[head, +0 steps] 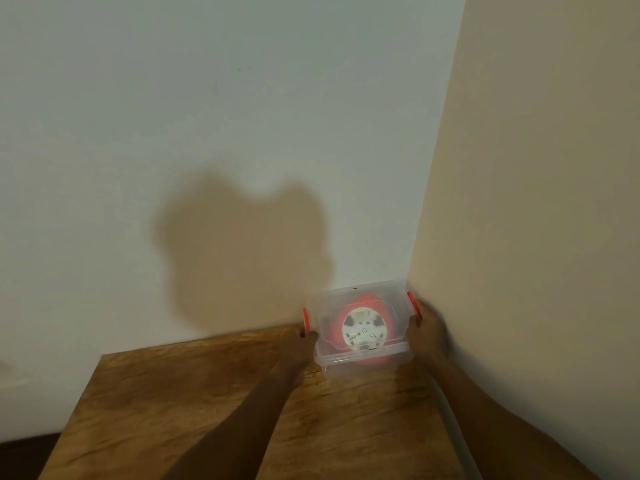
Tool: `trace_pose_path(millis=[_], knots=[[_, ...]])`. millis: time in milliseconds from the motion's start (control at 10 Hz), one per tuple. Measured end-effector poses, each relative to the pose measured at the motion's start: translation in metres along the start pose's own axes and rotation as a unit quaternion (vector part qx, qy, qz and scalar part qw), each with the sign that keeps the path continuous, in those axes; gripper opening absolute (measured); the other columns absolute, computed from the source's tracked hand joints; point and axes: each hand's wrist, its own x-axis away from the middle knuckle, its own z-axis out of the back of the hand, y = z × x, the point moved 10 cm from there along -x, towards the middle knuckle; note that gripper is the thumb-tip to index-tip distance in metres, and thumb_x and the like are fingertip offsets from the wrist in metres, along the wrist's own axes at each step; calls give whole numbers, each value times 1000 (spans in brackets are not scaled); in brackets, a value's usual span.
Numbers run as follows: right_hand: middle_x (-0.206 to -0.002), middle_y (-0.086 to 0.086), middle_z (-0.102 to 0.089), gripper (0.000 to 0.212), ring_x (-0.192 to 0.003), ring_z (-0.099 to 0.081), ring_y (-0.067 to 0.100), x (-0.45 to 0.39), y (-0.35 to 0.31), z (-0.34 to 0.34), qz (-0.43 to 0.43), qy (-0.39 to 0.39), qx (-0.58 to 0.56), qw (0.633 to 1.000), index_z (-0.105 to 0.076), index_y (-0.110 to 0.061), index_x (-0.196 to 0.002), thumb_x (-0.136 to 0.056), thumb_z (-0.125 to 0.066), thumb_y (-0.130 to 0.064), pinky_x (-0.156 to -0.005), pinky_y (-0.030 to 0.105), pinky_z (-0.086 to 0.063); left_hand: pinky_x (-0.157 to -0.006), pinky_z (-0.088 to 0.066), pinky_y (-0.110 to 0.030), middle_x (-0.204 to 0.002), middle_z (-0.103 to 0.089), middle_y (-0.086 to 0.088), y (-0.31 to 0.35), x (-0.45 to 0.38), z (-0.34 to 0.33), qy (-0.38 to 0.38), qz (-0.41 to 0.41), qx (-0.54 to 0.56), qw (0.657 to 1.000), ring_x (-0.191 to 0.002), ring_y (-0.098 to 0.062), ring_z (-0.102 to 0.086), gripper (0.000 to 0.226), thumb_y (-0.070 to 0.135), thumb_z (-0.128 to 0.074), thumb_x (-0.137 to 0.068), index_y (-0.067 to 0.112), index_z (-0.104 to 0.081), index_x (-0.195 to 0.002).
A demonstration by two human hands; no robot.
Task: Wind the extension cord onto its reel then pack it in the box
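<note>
A clear plastic box with a lid and two orange side latches sits at the far right corner of the wooden table, close to both walls. Inside it lies the orange cord reel with its white round face up and the cord wound on it. My left hand grips the box's left side at the latch. My right hand grips the right side at the other latch. The picture is blurred, so finger detail is unclear.
A pale wall stands behind the table and a beige wall closes the right side. A white strip runs along the table's right edge. Dark floor shows at the lower left.
</note>
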Motion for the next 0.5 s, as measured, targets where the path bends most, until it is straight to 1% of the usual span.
trace_pose_path(millis=[100,200,300,400,500], knots=[[-133,7,-61,42,-122,-57,28,-1,1,-2,1,0,-1,1000,-54,-12,-139,-99,-46,-5,-101,39,-45,-84,-66,-45,-113,-78,-11,-2,-7,2,9,-10,-26,1000,-98,-27,-77,30,16,-59,-103,3,-69,-128],[-136,7,-59,44,-125,-55,28,2,-3,-3,-1,-14,4,1000,-51,-11,-142,-99,-45,-5,-103,39,-44,-86,-65,-46,-111,-78,-12,4,-2,4,17,-10,-49,999,-96,-29,-76,29,19,-59,-104,2,-71,-125],[-134,8,-60,42,-122,-57,30,-3,9,-8,-13,-57,7,998,-51,-14,-140,-99,-44,-13,-102,47,-48,-76,-65,-40,-112,-76,-12,10,2,9,31,-21,-70,997,-92,-27,-74,30,19,-59,-104,0,-70,-124],[-135,10,-58,47,-123,-56,32,0,12,-5,-28,-72,38,996,-49,-16,-140,-96,-44,-32,-100,51,-49,-73,-61,-35,-115,-73,-10,20,17,23,48,-26,-88,995,-87,-21,-70,35,22,-64,-100,0,-66,-127],[-143,14,-52,50,-129,-50,35,8,-8,8,-8,-30,82,996,-40,-9,-147,-101,-46,-28,-105,49,-44,-100,-47,-31,-142,-61,-14,32,32,51,81,-41,-121,988,-117,-26,-62,52,28,-65,-100,0,-55,-143]])
